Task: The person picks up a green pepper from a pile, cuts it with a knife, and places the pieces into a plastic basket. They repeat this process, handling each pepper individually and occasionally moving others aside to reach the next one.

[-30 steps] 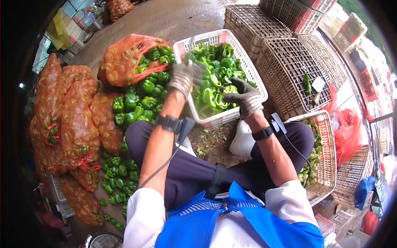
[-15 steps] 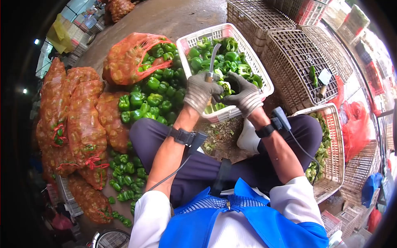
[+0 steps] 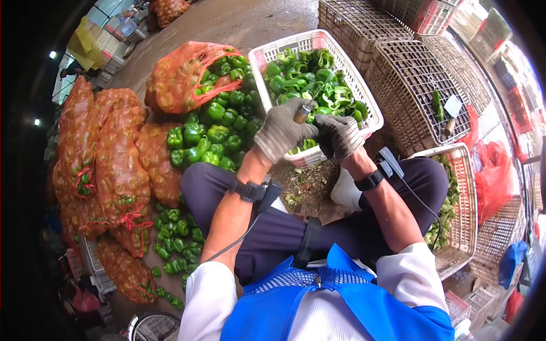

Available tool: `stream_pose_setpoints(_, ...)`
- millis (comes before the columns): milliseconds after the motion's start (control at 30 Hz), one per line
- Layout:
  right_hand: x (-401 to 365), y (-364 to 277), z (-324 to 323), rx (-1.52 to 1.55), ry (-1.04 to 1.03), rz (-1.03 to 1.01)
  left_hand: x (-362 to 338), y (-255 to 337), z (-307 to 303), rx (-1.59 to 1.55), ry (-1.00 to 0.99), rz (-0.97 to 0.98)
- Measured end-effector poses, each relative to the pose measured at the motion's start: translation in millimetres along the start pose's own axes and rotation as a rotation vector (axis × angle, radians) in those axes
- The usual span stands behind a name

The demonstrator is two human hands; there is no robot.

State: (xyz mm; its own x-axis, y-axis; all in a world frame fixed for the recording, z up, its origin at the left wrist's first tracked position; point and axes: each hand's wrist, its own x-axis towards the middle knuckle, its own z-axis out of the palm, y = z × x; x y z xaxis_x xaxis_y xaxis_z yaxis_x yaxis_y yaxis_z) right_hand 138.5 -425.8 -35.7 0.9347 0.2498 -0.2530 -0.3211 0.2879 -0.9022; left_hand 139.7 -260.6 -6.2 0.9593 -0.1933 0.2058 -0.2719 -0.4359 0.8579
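Observation:
My left hand point(image 3: 284, 129), in a grey knit glove, is closed around a knife with a wooden handle point(image 3: 303, 112). The handle end sticks up beyond the fingers, and the blade is hidden. Close beside it, my gloved right hand point(image 3: 340, 136) has its fingers curled in; whatever lies within them is hidden. Both hands are over the near edge of a white plastic crate point(image 3: 372, 108), which holds cut green peppers point(image 3: 307, 79). Whole green peppers point(image 3: 219, 133) lie in a heap left of the crate.
An orange mesh sack point(image 3: 173, 77) spills peppers onto the heap. Several full mesh sacks point(image 3: 119, 159) stand at left. Stacked crates point(image 3: 392, 85) are at right, one bearing a wooden-handled tool point(image 3: 449, 126). A crate with green trimmings point(image 3: 467, 210) is by my right knee. Scraps point(image 3: 304, 184) litter the floor.
My left hand has turned the knife: its curved blade pointed up before, now the handle end does. My right hand has curled inward, and the pale-cored pepper piece beside it is no longer visible.

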Motion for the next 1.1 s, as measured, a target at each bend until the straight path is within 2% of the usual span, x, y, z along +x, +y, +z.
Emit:
stream_pose_setpoints(167, -4.0, -1.2, 10.1, 0.145, 0.116, 0.131, -1.5, 1.0, 5.3, 0.062, -0.009, 0.014)
stream_pose_setpoints(267, 14.7, 23.3, 9.3, 0.423, 0.163, 0.112, -0.7, 3.6, 8.6, 0.117, 0.025, 0.157)
stream_pose_setpoints(333, 5.7, 22.2, -2.2, 0.246, 0.032, 0.064, -0.3, 8.8, 9.4, 0.132, 0.011, 0.138)
stream_pose_setpoints(433, -2.7, 16.1, 0.6, 0.232, 0.007, 0.078, -1.2, 7.2, 15.2, 0.124, -0.004, 0.150)
stream_pose_setpoints(500, 7.1, 17.0, -2.6, 0.460, 0.056, 0.295, -1.6, 3.6, 14.4, 0.171, -0.005, 0.178)
stream_pose_setpoints(567, 10.8, 16.3, -8.6, 0.454, -0.067, 0.272, -2.9, 11.4, 8.5, 0.009, -0.028, 0.003)
stream_pose_setpoints(633, 10.9, 6.9, -17.3, 0.495, -0.070, 0.375, 0.0, -0.5, 9.4, 0.056, 0.110, 0.073)
stream_pose_setpoints(700, 6.5, -1.1, -12.5, 0.495, -0.059, 0.310, -0.2, -6.3, 8.6, -0.064, 0.155, 0.086)
stream_pose_setpoints(767, 5.2, -2.6, -7.3, 0.482, -0.061, 0.232, -0.5, 2.8, 4.2, -0.266, 0.159, -0.086)
stream_pose_setpoints(800, 8.1, 1.2, -11.2, 0.493, -0.131, 0.204, -1.5, 1.0, 3.3, -0.295, 0.149, -0.124)
stream_pose_setpoints(867, 12.2, 5.9, -8.8, 0.544, -0.070, 0.174, -1.4, -2.2, 1.0, -0.355, 0.135, -0.194)
stream_pose_setpoints(1000, 10.8, 2.5, -13.6, 0.590, -0.032, 0.180, -16.4, 8.4, 8.7, -0.166, 0.121, -0.258)
stream_pose_setpoints(1100, 11.7, -0.4, -17.8, 0.554, -0.046, 0.128, -24.7, -11.8, 21.1, 0.175, 0.104, -0.148)
